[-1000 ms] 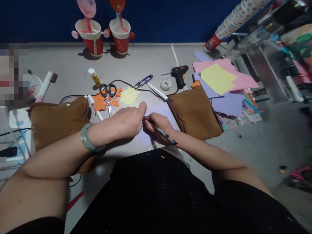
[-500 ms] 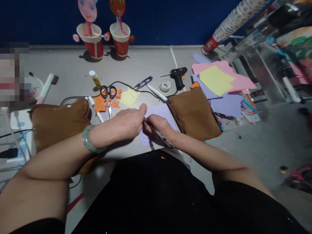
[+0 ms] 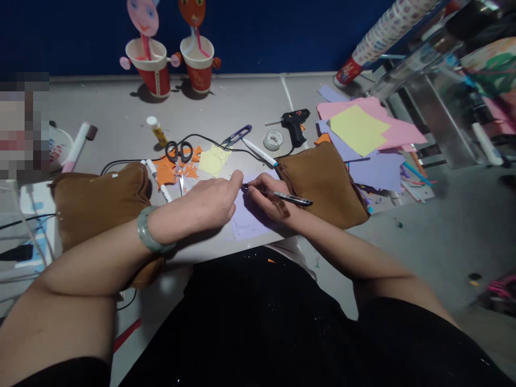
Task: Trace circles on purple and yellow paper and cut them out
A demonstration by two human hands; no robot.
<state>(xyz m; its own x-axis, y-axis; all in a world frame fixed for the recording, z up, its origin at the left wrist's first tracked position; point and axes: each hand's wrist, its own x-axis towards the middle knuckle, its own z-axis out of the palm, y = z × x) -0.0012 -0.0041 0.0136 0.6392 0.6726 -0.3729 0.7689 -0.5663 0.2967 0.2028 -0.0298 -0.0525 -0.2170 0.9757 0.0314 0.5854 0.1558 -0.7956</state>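
Observation:
My right hand grips a dark pen with a pale printed barrel, which slants from the fingertips out to the right. The pen's tip end is beside my left thumb, over a sheet of purple paper. Faint lines show on the lower part of that paper. My left hand is closed at the paper's left side, thumb raised; what its curled fingers hold or press is hidden beneath it. Just beyond it lie a cut yellow paper with drawn circles, black-handled scissors and orange scraps.
Brown cushions flank the work, one left and one right. A glue gun, a tape roll, a marker and a glue stick lie farther back. Two red paper cups with puppet heads stand near the blue wall.
The pen has swung from pointing down toward me to lying nearly sideways, as my right hand turned and shifted slightly up. My left hand stays in place.

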